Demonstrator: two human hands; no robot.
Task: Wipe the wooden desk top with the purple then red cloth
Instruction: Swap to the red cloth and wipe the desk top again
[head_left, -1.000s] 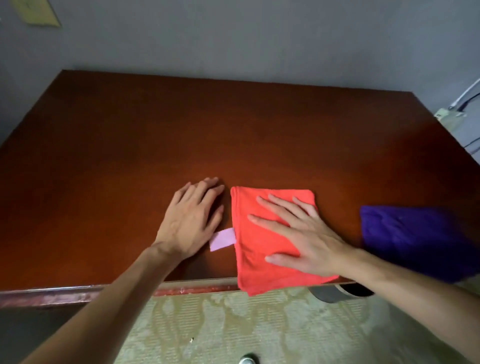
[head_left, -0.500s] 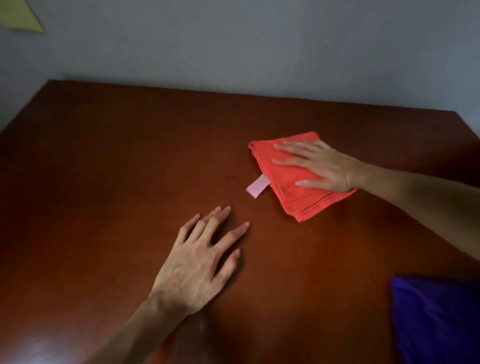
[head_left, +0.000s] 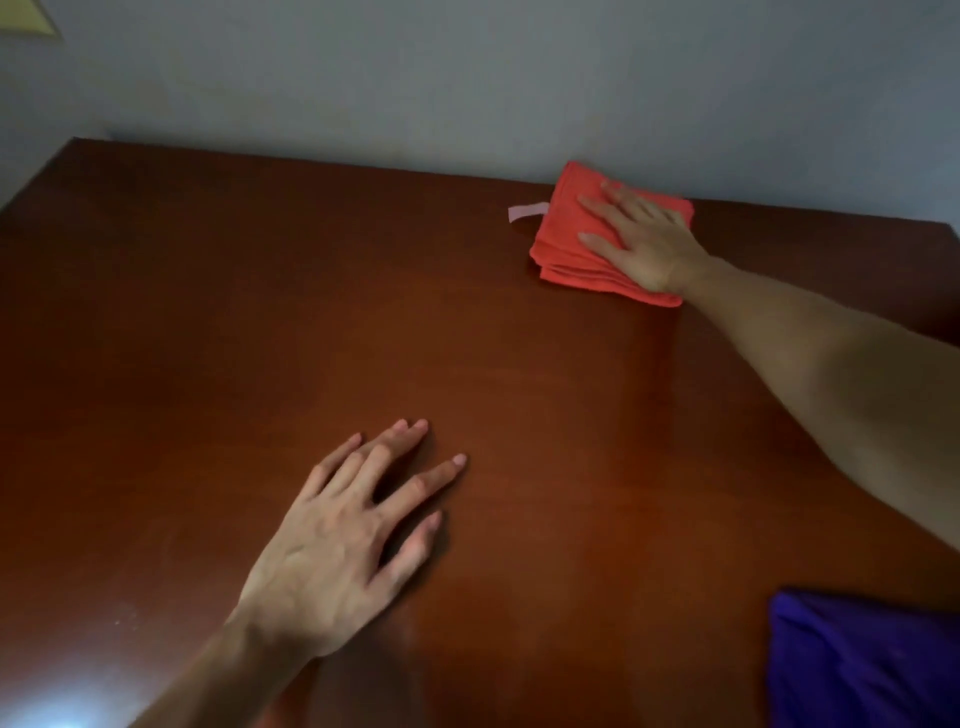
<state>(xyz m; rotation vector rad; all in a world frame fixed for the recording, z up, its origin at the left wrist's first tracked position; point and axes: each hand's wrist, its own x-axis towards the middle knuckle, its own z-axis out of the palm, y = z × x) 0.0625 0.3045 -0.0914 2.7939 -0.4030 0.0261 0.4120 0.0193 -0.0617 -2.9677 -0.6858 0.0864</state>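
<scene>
Under right hand (head_left: 644, 244), red cloth (head_left: 566, 239), flat

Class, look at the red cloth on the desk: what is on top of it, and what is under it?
On the red cloth lies the right hand, flat, fingers spread. Under the cloth is the wooden desk; the cloth hides that patch of wood.

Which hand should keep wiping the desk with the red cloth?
Probably the right hand: it lies flat on the red cloth at the desk's far edge. The left hand rests bare, well away.
</scene>
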